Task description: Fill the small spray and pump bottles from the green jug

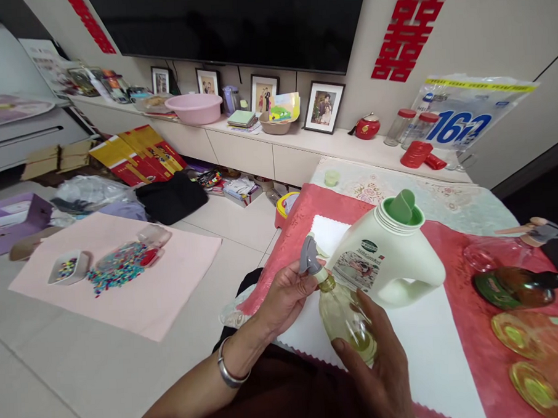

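Between my hands is a clear yellowish spray bottle [341, 317], tilted, with a little liquid visible near its base. My left hand [283, 298] is closed at the bottle's neck, thumb and fingers on the collar of the grey and white trigger head [310, 262]. Lower down, my right hand [382, 358] grips the bottle's body from the right, thumb near the base. Just behind stands a large pale green jug [387, 260], uncapped, with a green pouring spout [403, 208] in its mouth. A white sheet [428, 344] lies under the jug.
A red cloth [292, 233] covers part of the table. To the right lie a brown bottle [513, 288] and yellow-tinted glassware [520, 334]. A small green cup [332, 178] stands at the back. On the floor, a pink sheet [172, 300] holds scattered beads [117, 265].
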A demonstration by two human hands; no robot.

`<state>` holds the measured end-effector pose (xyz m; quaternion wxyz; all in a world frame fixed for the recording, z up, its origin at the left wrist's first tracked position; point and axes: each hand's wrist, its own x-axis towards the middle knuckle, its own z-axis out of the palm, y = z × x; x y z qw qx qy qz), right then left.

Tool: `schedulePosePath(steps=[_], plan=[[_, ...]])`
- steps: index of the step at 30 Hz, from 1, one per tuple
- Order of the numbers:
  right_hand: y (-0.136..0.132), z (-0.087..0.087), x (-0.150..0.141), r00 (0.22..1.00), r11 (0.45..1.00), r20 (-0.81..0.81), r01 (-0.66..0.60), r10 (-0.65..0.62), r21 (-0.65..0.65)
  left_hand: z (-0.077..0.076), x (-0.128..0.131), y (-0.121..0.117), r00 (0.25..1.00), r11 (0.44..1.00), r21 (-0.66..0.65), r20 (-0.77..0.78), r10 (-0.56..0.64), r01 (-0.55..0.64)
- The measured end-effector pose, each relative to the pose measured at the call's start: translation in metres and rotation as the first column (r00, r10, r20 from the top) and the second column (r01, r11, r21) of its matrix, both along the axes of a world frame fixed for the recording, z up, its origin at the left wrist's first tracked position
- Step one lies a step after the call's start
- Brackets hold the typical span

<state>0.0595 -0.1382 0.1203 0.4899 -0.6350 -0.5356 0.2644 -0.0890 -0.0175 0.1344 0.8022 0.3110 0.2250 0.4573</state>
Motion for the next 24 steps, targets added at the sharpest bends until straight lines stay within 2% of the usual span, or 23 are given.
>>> schedulePosePath(steps=[8, 13, 19, 21, 24], plan=[[0.0, -0.006, 0.001, 0.999, 0.998, -0.01, -0.035, 0.036, 0.052, 0.001, 0.002, -0.003, 1.0, 0.999, 0.046, -0.007, -0.021, 0.021], [0.001, -0.003, 0.0, 1.0, 0.998, 0.018, -0.023, 0.022, 0.062, 0.0, 0.003, -0.004, 1.0, 0.999, 0.041, -0.015, -0.024, 0.025], [0.005, -0.001, 0.0, 0.973, 0.983, 0.227, -0.001, -0.042, 0.183, 0.007, 0.004, -0.006, 1.0, 0.998, 0.054, -0.014, -0.019, 0.02], [0.007, -0.005, 0.0, 0.957, 0.976, 0.284, -0.005, -0.058, 0.216, 0.008, 0.005, -0.01, 1.0, 0.999, 0.053, -0.01, -0.007, 0.008], [0.01, -0.017, -0.002, 0.928, 0.968, 0.36, 0.0, -0.093, 0.249, 0.005, 0.009, -0.016, 0.997, 0.996, 0.044, -0.005, 0.079, -0.079]])
